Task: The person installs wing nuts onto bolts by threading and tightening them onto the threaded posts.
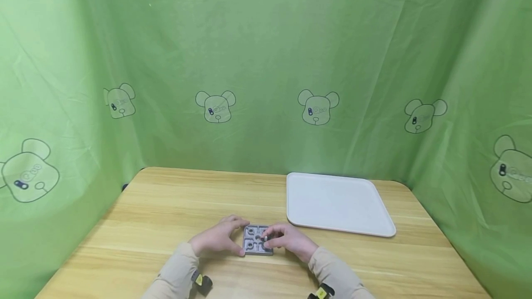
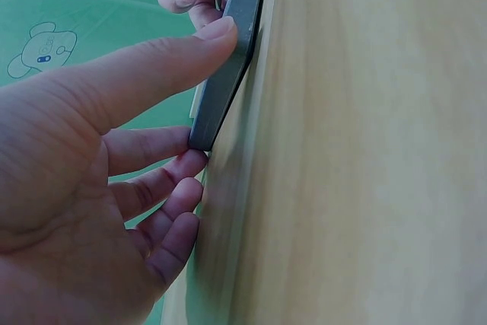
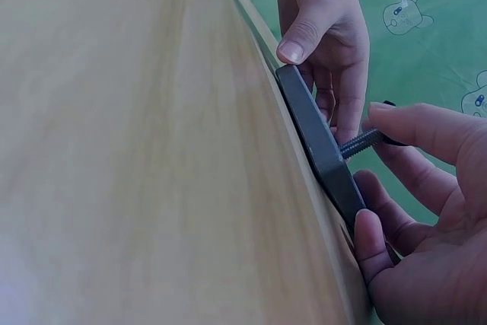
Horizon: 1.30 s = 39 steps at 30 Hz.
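A square grey metal plate with several round recesses lies flat near the front of the table. My left hand holds its left edge, thumb at the near corner and fingers at the far one. From the plate's upper face rises a threaded screw with a black end piece. My right hand pinches the top of this screw between thumb and fingers, while its lower fingers rest by the plate's right edge. How deep the screw sits is hidden.
A white rectangular tray lies at the back right of the wooden table. Green curtains printed with bear faces surround the table at the back and both sides.
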{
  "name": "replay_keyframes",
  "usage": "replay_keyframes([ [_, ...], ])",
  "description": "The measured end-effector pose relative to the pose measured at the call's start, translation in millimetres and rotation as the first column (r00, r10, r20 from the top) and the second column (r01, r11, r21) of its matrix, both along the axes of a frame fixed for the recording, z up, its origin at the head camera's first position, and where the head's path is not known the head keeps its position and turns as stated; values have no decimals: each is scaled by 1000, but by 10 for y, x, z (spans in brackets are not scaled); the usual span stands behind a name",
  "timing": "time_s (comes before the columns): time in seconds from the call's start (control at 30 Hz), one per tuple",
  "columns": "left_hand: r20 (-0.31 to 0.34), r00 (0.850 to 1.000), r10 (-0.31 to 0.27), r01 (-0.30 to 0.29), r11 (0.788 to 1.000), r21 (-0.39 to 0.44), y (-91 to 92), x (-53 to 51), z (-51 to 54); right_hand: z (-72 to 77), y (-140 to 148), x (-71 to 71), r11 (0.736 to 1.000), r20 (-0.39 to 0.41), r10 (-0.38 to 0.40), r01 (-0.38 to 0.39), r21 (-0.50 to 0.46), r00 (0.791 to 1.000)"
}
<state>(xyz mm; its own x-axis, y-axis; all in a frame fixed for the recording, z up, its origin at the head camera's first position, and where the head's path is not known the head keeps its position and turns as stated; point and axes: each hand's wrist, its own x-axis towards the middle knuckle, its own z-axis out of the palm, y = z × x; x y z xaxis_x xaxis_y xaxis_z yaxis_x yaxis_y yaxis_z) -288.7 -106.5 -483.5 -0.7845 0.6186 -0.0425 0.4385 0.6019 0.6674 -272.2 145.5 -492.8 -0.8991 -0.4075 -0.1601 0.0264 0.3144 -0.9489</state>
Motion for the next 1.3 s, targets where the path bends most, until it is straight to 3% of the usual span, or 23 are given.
replay_keyframes([
  [0.47, 8, 1000, 13, -13, 1000, -9, -10, 2, -19, -26, -10, -4, 999, -5, 5, -5, -40, 1000],
  [1.3, 9, 1000, 16, -16, 1000, -3, -5, 3, -22, -26, -4, 1, 1000, -15, 3, -4, -31, 1000],
])
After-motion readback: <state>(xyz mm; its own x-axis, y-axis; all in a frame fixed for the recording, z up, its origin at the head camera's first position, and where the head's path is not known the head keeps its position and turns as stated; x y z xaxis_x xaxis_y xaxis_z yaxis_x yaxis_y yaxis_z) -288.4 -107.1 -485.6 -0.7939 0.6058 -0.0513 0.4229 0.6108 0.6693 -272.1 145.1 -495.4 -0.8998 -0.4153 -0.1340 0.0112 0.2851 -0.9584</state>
